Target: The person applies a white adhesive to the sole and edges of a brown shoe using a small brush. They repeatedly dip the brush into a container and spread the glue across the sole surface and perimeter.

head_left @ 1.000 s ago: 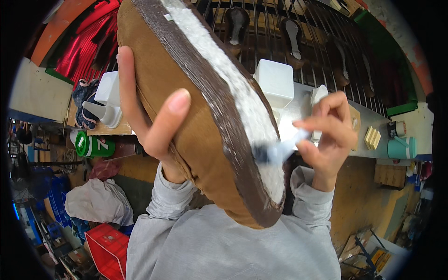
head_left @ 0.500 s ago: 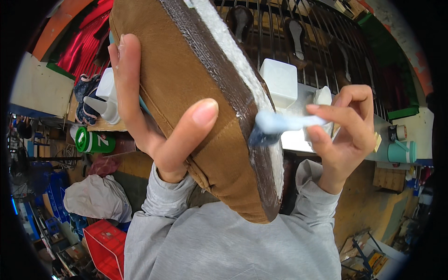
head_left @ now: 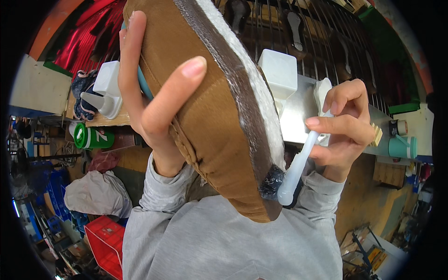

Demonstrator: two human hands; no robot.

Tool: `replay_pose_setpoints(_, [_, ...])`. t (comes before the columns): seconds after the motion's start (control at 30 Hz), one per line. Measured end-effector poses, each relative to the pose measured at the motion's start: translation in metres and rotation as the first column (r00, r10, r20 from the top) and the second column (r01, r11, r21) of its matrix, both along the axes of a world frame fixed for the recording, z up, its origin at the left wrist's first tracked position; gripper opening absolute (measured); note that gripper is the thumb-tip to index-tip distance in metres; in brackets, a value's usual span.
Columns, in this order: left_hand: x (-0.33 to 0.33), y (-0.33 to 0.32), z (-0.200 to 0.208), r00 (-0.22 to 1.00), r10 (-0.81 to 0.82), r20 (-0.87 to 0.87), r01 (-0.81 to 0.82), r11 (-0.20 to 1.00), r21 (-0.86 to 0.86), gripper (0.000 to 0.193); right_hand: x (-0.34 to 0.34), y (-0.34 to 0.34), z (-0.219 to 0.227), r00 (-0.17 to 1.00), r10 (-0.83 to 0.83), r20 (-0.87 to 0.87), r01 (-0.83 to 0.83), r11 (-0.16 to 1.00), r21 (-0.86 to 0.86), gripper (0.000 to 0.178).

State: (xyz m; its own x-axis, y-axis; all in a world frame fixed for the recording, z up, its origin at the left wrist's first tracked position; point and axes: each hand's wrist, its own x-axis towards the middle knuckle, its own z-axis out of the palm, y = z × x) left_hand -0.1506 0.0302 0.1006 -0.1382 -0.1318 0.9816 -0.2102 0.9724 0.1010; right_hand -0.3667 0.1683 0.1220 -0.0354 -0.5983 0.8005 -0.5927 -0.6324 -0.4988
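squat green lidded tub (head_left: 93,136): far l., below the bench edge.
square white plastic bottle w/ tapered nozzle (head_left: 106,80): on the bench, l. of the hands.
left hand (head_left: 151,121): spread wide, thumb over the shoe's side, fingers round its far edge; whether thumb tip presses, can't tell. sits a bit higher in view than ½ sec ago.
tan-brown suede-look shoe (head_left: 200,112): held up on a slant in front of the grey shirt, narrow end low, nr the chest; upper end runs out of view.
dark brown band along its edge (head_left: 237,91): wet-looking shine in parts.
rough white strip (head_left: 261,105): r. of the band, mostly white.
dark-bristled brush head (head_left: 272,182): just changed – was approx mid-band, now down at the narrow end, touching there. prob. means brushing has reached that end.
pale translucent plastic handle (head_left: 298,169): was nearly level, now steep.
right hand (head_left: 347,133): pinches handle's upper part btwn thumb & fingers.
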Motion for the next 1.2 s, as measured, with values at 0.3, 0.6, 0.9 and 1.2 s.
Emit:
replay_pose_setpoints(0.3, [0.007, 0.001, -0.010, 0.994, -0.047, -0.102, 0.069, 0.972, 0.223, 0.052, -0.005, 0.010, -0.007, 0.997, 0.069, -0.019, -0.070, 0.997, -0.027, 0.049])
replay_pose_setpoints(0.6, [0.002, -0.001, -0.010, 0.997, -0.064, -0.032, 0.069, 0.982, 0.177, 0.053, -0.004, 0.004, 0.001, 0.999, -0.041, -0.026, 0.043, 0.997, 0.068, 0.045])
replay_pose_setpoints(0.9, [0.018, 0.007, -0.018, 0.989, -0.149, 0.003, 0.129, 0.865, 0.485, 0.056, 0.002, 0.004, -0.006, 0.996, 0.073, 0.051, -0.075, 0.996, 0.045, 0.049])
replay_pose_setpoints(1.2, [0.025, 0.026, -0.026, 0.909, -0.406, -0.095, 0.311, 0.508, 0.803, 0.070, 0.013, -0.019, -0.002, 0.989, 0.135, 0.062, -0.133, 0.991, -0.027, 0.050])
